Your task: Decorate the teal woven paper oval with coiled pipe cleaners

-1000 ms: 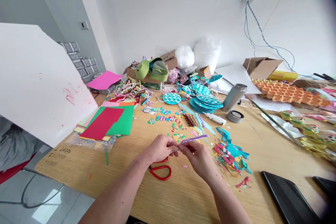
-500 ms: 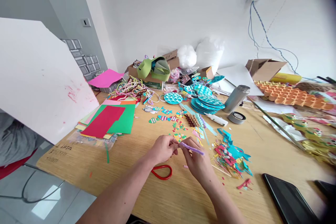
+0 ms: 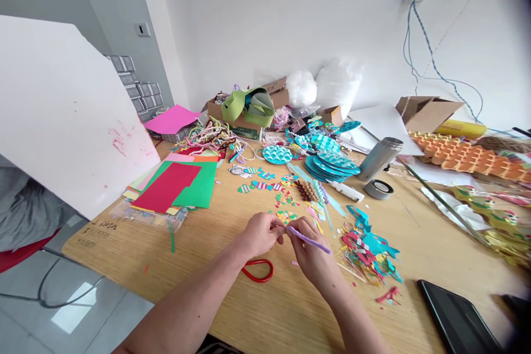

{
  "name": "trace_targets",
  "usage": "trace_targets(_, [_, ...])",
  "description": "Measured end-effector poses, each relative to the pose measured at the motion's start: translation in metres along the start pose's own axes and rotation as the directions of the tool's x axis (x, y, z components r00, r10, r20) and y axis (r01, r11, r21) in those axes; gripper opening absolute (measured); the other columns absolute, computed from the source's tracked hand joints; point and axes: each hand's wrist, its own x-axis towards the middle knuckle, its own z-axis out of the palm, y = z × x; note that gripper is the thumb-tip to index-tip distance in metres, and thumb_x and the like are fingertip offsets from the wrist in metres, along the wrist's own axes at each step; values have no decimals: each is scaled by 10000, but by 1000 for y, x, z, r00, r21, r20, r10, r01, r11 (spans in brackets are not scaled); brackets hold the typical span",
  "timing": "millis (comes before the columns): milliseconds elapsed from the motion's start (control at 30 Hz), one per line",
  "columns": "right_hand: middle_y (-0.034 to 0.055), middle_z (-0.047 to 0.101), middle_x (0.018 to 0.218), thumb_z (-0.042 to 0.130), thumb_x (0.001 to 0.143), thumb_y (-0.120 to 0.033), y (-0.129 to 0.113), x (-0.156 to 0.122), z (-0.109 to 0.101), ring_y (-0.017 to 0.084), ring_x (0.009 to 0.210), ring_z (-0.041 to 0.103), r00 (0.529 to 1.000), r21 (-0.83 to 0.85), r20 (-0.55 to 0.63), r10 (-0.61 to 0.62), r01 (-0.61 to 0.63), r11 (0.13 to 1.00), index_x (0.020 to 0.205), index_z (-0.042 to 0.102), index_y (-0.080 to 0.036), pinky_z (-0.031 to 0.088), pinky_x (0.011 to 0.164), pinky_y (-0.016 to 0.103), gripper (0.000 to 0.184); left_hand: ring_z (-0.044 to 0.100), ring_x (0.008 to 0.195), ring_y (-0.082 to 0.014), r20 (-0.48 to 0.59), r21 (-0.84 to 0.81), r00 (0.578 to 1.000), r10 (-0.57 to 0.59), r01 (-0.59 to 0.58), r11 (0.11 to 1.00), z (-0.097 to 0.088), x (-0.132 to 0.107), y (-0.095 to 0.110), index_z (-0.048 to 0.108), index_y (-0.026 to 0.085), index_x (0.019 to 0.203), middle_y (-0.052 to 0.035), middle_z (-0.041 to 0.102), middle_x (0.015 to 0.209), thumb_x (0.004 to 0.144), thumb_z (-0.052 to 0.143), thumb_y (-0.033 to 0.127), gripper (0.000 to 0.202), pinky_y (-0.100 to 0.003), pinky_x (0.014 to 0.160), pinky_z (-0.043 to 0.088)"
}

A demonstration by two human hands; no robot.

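Observation:
Both my hands meet over the wooden table (image 3: 265, 310) near its front. My left hand (image 3: 260, 234) pinches the near end of a purple pipe cleaner (image 3: 312, 241). My right hand (image 3: 310, 254) is closed around the same pipe cleaner, which sticks out to the right over its knuckles. Red-handled scissors (image 3: 258, 271) lie on the table just under my left wrist. Small paper fish cut-outs (image 3: 262, 185) and coloured scraps lie just beyond my fingers.
A stack of coloured paper sheets (image 3: 174, 188) lies at the left, a heap of paper scraps (image 3: 369, 251) at the right. Teal paper plates (image 3: 329, 165), a metal flask (image 3: 378, 157), a tape roll (image 3: 379, 188) and boxes crowd the back. A dark tablet (image 3: 456, 318) lies front right.
The purple pipe cleaner has swung from pointing up and right to pointing down and right across my right hand. Both hands stay together; the view has shifted slightly.

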Motion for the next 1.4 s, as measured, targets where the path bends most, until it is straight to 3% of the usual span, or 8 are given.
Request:
trace_targets(133, [59, 563, 758, 348, 935, -246, -2, 0, -1, 170, 657, 543, 1000, 60, 10, 30, -30, 998, 785, 519, -193, 420, 618, 287, 233, 413, 395, -67, 64, -139, 994, -87, 95, 986, 0, 0, 1, 636, 136, 822, -2, 597, 593, 771, 514, 362, 262, -195, 415, 334])
trace_targets(267, [57, 586, 742, 396, 911, -286, -1, 3, -5, 179, 661, 549, 991, 171, 48, 121, -127, 977, 781, 542, -186, 420, 603, 284, 219, 495, 488, -89, 127, -220, 991, -36, 64, 973, -3, -1, 6, 634, 121, 836, -9, 584, 606, 762, 522, 302, 226, -194, 459, 400])
trace_targets(467, [45, 581, 678, 426, 882, -385, 0, 5, -9, 173, 638, 519, 974, 273, 114, 197, -221, 936, 709, 574, -174, 414, 591, 277, 311, 550, 573, -108, 136, -139, 990, 26, -7, 990, -8, -4, 9, 661, 125, 878, -36, 636, 662, 764, 543, 307, 245, -200, 533, 418])
trace_targets(667, [44, 594, 697, 459, 865, -375, 3, 4, -3, 171, 653, 524, 964, 339, 115, 241, -266, 903, 754, 596, -166, 403, 585, 266, 274, 505, 507, -98, 83, 17, 993, 87, -88, 996, -10, -5, 9, 668, 130, 818, -37, 648, 648, 774, 515, 310, 241, -188, 463, 345])
trace_targets(833, [32, 590, 696, 486, 859, -345, 0, 3, -4, 167, 654, 520, 971, 348, 56, 233, -238, 907, 760, 594, -182, 390, 559, 249, 219, 528, 504, -110, 44, 6, 998, 38, -38, 999, -7, -3, 6, 652, 135, 804, -27, 625, 606, 766, 514, 316, 231, -196, 462, 356])
trace_targets(1100, [48, 599, 724, 474, 876, -278, -7, 3, -10, 161, 655, 549, 990, 255, -34, 134, -121, 959, 755, 619, -180, 419, 577, 257, 213, 477, 439, -88, 55, -287, 996, -76, 89, 954, -1, 0, 6, 584, 137, 709, 20, 537, 518, 700, 608, 440, 304, -209, 445, 382])
trace_targets(1267, [68, 617, 772, 462, 880, -229, -10, 2, -8, 169, 688, 577, 993, 178, -105, 48, -28, 984, 791, 635, -184, 441, 595, 266, 200, 447, 411, -73, 138, -408, 988, -75, 126, 904, -6, 0, 6, 559, 135, 667, 36, 507, 491, 624, 643, 568, 444, -207, 427, 375])
trace_targets(1400, [55, 615, 772, 469, 884, -225, -9, -1, -4, 158, 675, 576, 987, 119, -162, -5, 25, 993, 797, 632, -183, 443, 600, 264, 189, 397, 372, -60, 118, -434, 993, -21, 71, 898, -5, 1, 6, 508, 145, 573, 50, 454, 434, 644, 595, 617, 485, -200, 398, 333])
